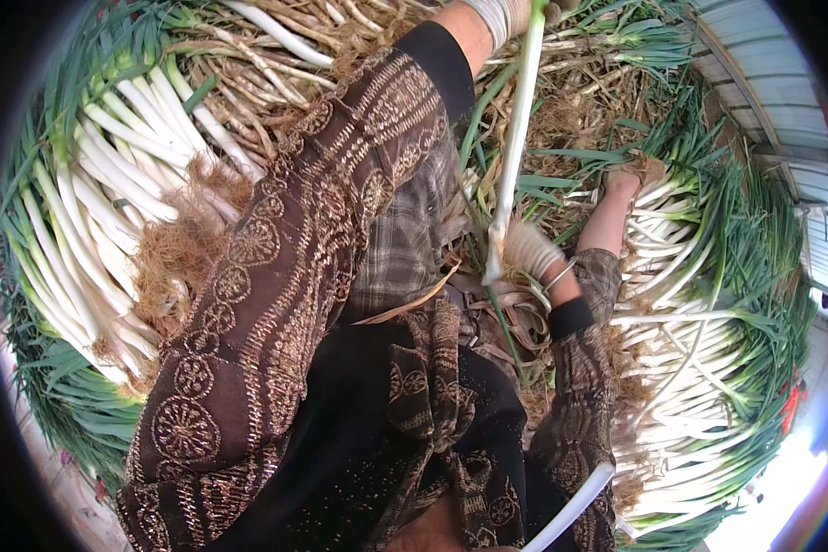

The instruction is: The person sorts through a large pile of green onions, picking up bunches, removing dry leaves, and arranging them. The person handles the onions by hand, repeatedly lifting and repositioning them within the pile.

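Note:
My left hand (pixel 507 19), in a pale glove, grips a long green onion (pixel 521 117) near its green upper part at the top of the view. The white stalk hangs down and slants slightly, with its root end (pixel 493 265) lowest. Beside that root end is my right hand (pixel 533 250), also gloved, with a bangle at the wrist. Motion blurs its fingers, so whether they touch the stalk is unclear. Loose dry husks (pixel 514 314) and green leaves lie beneath it, near my lap.
White-stalked onions with roots form a pile (pixel 127 179) on the left and another (pixel 683 386) on the right. Brown, unpeeled onions (pixel 248 90) lie ahead. My right foot (pixel 638 172) rests beside the right pile. A corrugated metal wall (pixel 745 69) stands at upper right.

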